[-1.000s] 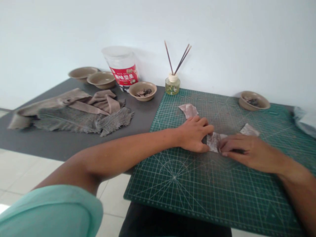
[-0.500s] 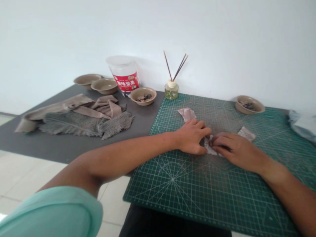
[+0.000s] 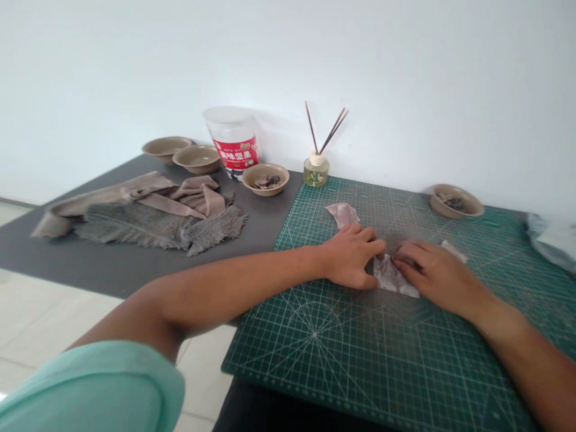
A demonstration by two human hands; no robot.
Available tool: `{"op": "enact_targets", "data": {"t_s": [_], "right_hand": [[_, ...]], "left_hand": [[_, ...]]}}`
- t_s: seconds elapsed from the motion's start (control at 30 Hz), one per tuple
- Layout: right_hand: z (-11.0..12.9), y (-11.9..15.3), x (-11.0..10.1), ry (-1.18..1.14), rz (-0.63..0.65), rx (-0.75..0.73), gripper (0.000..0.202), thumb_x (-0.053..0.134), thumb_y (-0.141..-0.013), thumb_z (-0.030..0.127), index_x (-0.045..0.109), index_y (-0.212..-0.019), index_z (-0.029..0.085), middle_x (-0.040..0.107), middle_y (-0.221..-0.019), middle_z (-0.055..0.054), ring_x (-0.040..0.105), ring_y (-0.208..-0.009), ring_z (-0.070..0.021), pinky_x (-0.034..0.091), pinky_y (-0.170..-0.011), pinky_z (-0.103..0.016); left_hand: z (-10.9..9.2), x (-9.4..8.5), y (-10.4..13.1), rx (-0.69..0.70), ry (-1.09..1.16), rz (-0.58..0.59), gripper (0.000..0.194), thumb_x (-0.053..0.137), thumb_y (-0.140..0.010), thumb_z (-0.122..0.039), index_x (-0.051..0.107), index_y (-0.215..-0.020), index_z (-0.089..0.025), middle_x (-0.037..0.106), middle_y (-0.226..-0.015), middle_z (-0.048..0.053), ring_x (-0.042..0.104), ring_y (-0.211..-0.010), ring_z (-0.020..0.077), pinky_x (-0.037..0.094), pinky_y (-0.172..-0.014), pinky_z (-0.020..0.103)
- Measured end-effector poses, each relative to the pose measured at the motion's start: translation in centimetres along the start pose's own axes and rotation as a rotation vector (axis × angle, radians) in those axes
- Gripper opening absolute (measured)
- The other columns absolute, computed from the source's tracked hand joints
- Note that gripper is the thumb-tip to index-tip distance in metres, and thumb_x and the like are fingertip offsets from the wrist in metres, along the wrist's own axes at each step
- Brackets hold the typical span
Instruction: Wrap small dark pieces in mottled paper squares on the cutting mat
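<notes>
A small, pale, crinkled cloth piece [image 3: 392, 279] lies on the green cutting mat [image 3: 342, 360], between my hands. My left hand [image 3: 353, 257] holds its left edge, thumb at the near corner and curled fingers at the far one. Over the cloth's far right part, my right hand [image 3: 434, 273] is pinched closed, slightly smeared by motion. Something small and dark may be at its fingertips; I cannot make it out. Beyond my left hand lies another pale piece [image 3: 343, 214]. A further pale piece [image 3: 455, 252] is partly hidden behind my right hand.
Bowls with small dark and brown bits stand at centre [image 3: 265, 187] and right [image 3: 454, 207]. A reed diffuser [image 3: 315, 171] and a plastic tub [image 3: 234, 144] stand by the wall. Grey-brown cloths [image 3: 139, 222] and two more bowls [image 3: 198, 162] lie left; a silvery bag [image 3: 553, 240] right.
My right fingertips have moved slightly up and right, uncovering more of the cloth piece. My left hand keeps its place at the edge. The view has shifted slightly.
</notes>
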State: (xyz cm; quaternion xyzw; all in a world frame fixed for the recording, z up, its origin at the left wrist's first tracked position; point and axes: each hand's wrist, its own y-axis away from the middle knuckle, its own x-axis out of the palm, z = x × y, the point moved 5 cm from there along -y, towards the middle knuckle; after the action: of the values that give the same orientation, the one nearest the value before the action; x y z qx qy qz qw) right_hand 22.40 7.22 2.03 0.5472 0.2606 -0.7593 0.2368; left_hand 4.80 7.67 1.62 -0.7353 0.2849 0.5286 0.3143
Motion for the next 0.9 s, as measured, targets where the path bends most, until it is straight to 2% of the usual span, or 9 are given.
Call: {"op": "enact_targets", "data": {"t_s": [0.1, 0.23, 0.3, 0.43, 0.5, 0.63, 0.7, 0.8, 0.9], "right_hand": [[-0.7, 0.4, -0.4, -0.028, 0.05, 0.019, 0.014, 0.057, -0.098, 0.03, 0.067, -0.09, 0.024, 0.067, -0.091, -0.005, 0.064, -0.083, -0.0241, 0.05, -0.074, -0.041], [1.2, 0.8, 0.3, -0.174, 0.146, -0.094, 0.013, 0.056, -0.099, 0.028, 0.069, -0.095, 0.026, 0.07, -0.099, -0.004, 0.067, -0.092, -0.0228, 0.054, -0.081, -0.039], [1.5, 0.5, 0.3, -0.157, 0.092, -0.106, 0.015, 0.054, -0.1, 0.025, 0.069, -0.097, 0.026, 0.071, -0.103, -0.006, 0.066, -0.095, -0.0239, 0.053, -0.084, -0.041], [-0.3, 0.2, -0.7, -0.006, -0.021, 0.022, 0.013, 0.058, -0.096, 0.027, 0.067, -0.088, 0.024, 0.069, -0.091, -0.005, 0.065, -0.084, -0.0251, 0.05, -0.077, -0.042], [-0.5, 0.7, -1.0, -0.036, 0.03, 0.037, 0.014, 0.058, -0.096, 0.029, 0.068, -0.087, 0.024, 0.068, -0.088, -0.004, 0.065, -0.081, -0.0239, 0.05, -0.075, -0.04], [1.5, 1.0, -0.1, -0.188, 0.17, -0.082, 0.017, 0.055, -0.099, 0.027, 0.07, -0.093, 0.026, 0.071, -0.098, -0.004, 0.066, -0.092, -0.0228, 0.052, -0.082, -0.039], [1.9, 0.5, 0.1, -0.175, 0.123, -0.103, 0.016, 0.054, -0.099, 0.025, 0.069, -0.093, 0.025, 0.07, -0.099, -0.005, 0.066, -0.094, -0.0233, 0.052, -0.084, -0.04], [0.7, -0.3, -0.4, -0.087, -0.004, -0.02, 0.013, 0.057, -0.097, 0.025, 0.067, -0.089, 0.024, 0.069, -0.093, -0.005, 0.065, -0.087, -0.0233, 0.051, -0.077, -0.039], [0.0, -0.1, -0.7, -0.104, 0.037, 0.018, 0.014, 0.058, -0.096, 0.028, 0.068, -0.086, 0.024, 0.067, -0.088, -0.004, 0.065, -0.08, -0.0217, 0.05, -0.071, -0.037]], "left_hand": [[0.1, 0.1, 0.0, 0.001, 0.007, 0.015, 0.054, 0.067, -0.08, -0.055, 0.058, -0.12, -0.02, 0.056, -0.122, 0.012, 0.051, -0.108, 0.032, 0.044, -0.093, 0.046], [0.0, 0.1, -0.1, 0.02, -0.02, 0.021, 0.055, 0.066, -0.08, -0.057, 0.058, -0.12, -0.02, 0.057, -0.122, 0.012, 0.052, -0.108, 0.0315, 0.043, -0.097, 0.047], [0.0, 0.2, -0.1, 0.017, -0.031, 0.024, 0.055, 0.065, -0.081, -0.057, 0.058, -0.12, -0.02, 0.057, -0.123, 0.012, 0.052, -0.108, 0.0317, 0.043, -0.097, 0.047], [0.0, 0.2, -0.1, -0.008, -0.016, 0.032, 0.053, 0.065, -0.081, -0.055, 0.057, -0.12, -0.02, 0.056, -0.124, 0.012, 0.05, -0.11, 0.0327, 0.043, -0.094, 0.046], [0.0, 0.2, -0.1, -0.009, -0.008, 0.027, 0.052, 0.065, -0.08, -0.054, 0.058, -0.12, -0.02, 0.056, -0.124, 0.012, 0.05, -0.109, 0.0325, 0.043, -0.093, 0.046], [0.0, 0.2, -0.1, -0.003, -0.004, 0.01, 0.053, 0.065, -0.08, -0.056, 0.058, -0.118, -0.02, 0.057, -0.121, 0.011, 0.05, -0.107, 0.0318, 0.043, -0.092, 0.045], [-0.1, 0.2, -0.2, 0.003, -0.018, 0.014, 0.052, 0.065, -0.08, -0.056, 0.058, -0.117, -0.02, 0.057, -0.12, 0.011, 0.05, -0.106, 0.0316, 0.044, -0.091, 0.045], [0.0, 0.2, -0.1, -0.005, -0.032, 0.027, 0.052, 0.064, -0.08, -0.055, 0.057, -0.118, -0.02, 0.056, -0.12, 0.012, 0.05, -0.106, 0.0316, 0.044, -0.092, 0.046], [0.0, 0.2, -0.1, -0.013, -0.027, 0.033, 0.053, 0.064, -0.08, -0.055, 0.057, -0.119, -0.02, 0.056, -0.123, 0.012, 0.05, -0.108, 0.0322, 0.044, -0.093, 0.047]]}}
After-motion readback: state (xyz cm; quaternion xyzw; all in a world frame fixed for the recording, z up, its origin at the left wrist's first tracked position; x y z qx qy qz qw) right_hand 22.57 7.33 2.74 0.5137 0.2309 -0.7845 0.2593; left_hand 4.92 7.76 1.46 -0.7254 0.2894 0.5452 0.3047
